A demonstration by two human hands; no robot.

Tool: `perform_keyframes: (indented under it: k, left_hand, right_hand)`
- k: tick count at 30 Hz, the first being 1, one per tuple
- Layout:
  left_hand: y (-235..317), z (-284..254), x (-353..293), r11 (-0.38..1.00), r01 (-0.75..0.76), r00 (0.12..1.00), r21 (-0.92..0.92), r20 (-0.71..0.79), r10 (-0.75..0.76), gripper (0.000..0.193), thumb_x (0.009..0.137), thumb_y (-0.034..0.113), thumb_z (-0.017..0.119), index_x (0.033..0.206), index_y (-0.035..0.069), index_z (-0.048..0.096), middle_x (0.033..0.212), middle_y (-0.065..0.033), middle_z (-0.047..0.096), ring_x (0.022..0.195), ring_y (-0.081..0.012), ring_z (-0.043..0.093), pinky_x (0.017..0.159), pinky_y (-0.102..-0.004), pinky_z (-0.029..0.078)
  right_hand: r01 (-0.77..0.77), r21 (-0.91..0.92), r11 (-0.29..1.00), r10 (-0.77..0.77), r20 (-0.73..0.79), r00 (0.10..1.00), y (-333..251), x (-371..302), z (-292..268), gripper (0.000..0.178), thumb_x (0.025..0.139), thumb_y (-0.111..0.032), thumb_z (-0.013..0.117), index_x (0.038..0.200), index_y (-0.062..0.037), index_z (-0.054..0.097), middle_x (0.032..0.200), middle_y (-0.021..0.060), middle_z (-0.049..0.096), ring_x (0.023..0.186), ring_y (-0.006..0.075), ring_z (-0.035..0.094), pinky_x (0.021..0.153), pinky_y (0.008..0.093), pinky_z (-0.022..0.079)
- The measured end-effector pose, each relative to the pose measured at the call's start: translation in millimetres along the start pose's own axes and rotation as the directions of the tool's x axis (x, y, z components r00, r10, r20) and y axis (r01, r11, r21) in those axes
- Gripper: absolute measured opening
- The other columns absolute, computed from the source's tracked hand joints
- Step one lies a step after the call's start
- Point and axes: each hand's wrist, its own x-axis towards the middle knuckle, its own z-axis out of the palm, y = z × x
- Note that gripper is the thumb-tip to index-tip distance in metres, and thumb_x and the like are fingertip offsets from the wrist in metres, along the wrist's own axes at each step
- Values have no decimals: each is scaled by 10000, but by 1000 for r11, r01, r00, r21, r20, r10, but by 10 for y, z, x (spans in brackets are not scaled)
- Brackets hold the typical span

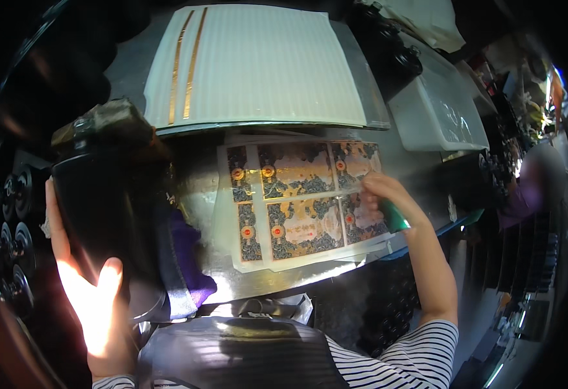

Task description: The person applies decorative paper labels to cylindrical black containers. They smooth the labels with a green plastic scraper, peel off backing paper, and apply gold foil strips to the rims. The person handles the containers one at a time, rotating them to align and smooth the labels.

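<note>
My left hand (99, 305) is wrapped around the side of a large glossy black bottle (102, 227), its thumb and fingers against the surface. A purple cloth (193, 272) lies beside the bottle's right side. My right hand (380, 194) is closed at the right edge of a printed label sheet (303, 227) with black, gold and pink designs. Below its palm shows a small green object (395, 218), which seems to be in the grip; its kind is unclear. Whether the fingertips also pinch a label is hard to see.
Behind the labels, a raised board (264, 65) bears a white ribbed sheet with two gold strips. A translucent plastic tub (436, 110) stands to the right, near several black bottles (394, 55). More black bottles crowd the far left. Another person (537, 181) is at the right.
</note>
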Motion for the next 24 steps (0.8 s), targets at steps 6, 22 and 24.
perform_keyframes:
  k: [6,22,24]
  left_hand:
    - [-26,-18,-31,1000,1,1000,20,-22,-1,1054,709,601,669,1447,29,179,1473,-178,246,1360,-286,256,1105,-404,206]
    - [12,-121,-13,942,247,969,-227,46,-243,1173,634,413,804,1465,60,56,1449,-161,266,1309,-276,330,1070,-373,285]
    - [-25,-253,-10,973,206,973,-104,126,-192,1185,636,344,812,1464,65,13,1447,-182,241,1305,-301,325,1062,-394,298]
  right_hand:
    - [232,-106,967,-222,103,970,-285,-118,-184,154,885,-174,577,835,-29,566,598,18,518,529,69,499,420,194,390]
    - [329,-921,209,-143,304,942,-427,1291,1064,630,705,-338,762,1206,-41,521,1131,134,591,1082,292,526,926,355,409]
    - [231,-878,420,-95,211,973,-592,1140,1260,512,737,-257,739,1165,-44,557,1095,125,607,1060,269,535,910,351,416]
